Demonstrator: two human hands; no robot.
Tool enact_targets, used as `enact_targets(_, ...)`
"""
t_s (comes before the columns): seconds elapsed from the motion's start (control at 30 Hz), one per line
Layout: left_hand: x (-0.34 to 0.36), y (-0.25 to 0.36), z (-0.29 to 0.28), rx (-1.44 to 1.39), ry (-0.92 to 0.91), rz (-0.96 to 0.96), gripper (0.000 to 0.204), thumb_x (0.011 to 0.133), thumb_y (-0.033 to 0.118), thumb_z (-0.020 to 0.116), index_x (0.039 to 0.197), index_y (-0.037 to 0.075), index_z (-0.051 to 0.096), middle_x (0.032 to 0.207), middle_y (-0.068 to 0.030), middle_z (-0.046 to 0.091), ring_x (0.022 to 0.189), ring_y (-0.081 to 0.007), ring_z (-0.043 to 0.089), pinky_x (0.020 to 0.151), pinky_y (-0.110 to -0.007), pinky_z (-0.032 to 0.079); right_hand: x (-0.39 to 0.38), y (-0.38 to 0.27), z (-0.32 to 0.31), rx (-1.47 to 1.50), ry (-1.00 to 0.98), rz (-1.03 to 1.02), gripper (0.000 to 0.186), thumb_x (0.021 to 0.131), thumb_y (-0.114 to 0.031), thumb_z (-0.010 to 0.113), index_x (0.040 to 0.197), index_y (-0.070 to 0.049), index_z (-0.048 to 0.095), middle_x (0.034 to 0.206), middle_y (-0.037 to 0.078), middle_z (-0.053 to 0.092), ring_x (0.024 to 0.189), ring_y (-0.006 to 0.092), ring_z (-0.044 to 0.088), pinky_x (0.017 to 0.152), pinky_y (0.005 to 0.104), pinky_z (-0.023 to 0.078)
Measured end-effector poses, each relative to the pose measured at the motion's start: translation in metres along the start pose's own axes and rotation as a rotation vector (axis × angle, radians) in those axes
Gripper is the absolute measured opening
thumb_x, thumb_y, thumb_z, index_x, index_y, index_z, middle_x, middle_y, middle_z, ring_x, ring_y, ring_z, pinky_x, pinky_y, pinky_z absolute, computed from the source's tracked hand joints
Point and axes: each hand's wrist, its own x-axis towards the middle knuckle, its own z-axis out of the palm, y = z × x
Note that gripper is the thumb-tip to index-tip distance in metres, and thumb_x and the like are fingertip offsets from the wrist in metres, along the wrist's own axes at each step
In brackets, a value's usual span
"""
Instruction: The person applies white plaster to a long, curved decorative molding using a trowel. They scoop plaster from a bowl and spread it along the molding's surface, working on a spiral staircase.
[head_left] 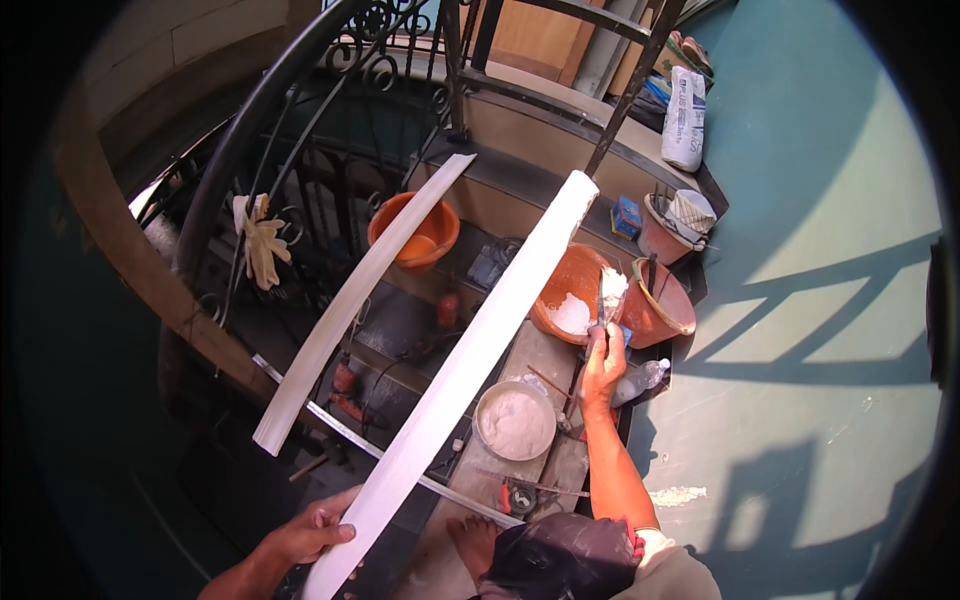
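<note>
The left hand (312,530) grasps the near end of a long white strip (475,350), which slants away rightward from its fingers. The right hand (603,372) clenches a tool (602,312) bearing white paste (614,288); just beyond those fingers sits an orange basin (568,264), and leftward, nearer the body, a round bowl (479,424).

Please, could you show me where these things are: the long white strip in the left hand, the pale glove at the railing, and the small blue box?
Long white strip (461,375): head view, middle of its face.
Pale glove (263,252): head view, its palm area.
Small blue box (626,218): head view, its side.
</note>
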Motion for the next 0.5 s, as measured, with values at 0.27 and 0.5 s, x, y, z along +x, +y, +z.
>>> enact_targets(0.27, 0.003, -0.001, -0.017, -0.021, -0.031, -0.018, 0.094, 0.091, 0.020, 0.080, 0.165, 0.009, 0.022, 0.112, -0.0153, 0.070, 0.079, -0.0222, 0.074, 0.070, -0.042, 0.066, 0.124, 0.006, 0.009, 0.839, -0.404, 0.404, 0.021, 0.105, -0.022, 0.060, 0.104, -0.001, 0.062, 0.084, 0.007, 0.063, 0.055, 0.0135, 0.057, 0.051, 0.0280, 0.048)
enact_targets(0.5, 0.001, -0.010, -0.022, -0.032, -0.040, -0.045, 0.093, 0.092, 0.017, 0.078, 0.166, 0.008, 0.021, 0.114, -0.0153, 0.071, 0.080, -0.0224, 0.076, 0.070, -0.042, 0.066, 0.117, 0.030, 0.022, 0.737, -0.447, 0.391, 0.030, 0.105, -0.033, 0.059, 0.094, -0.005, 0.059, 0.072, 0.003, 0.056, 0.055, 0.0127, 0.051, 0.049, 0.0266, 0.043)
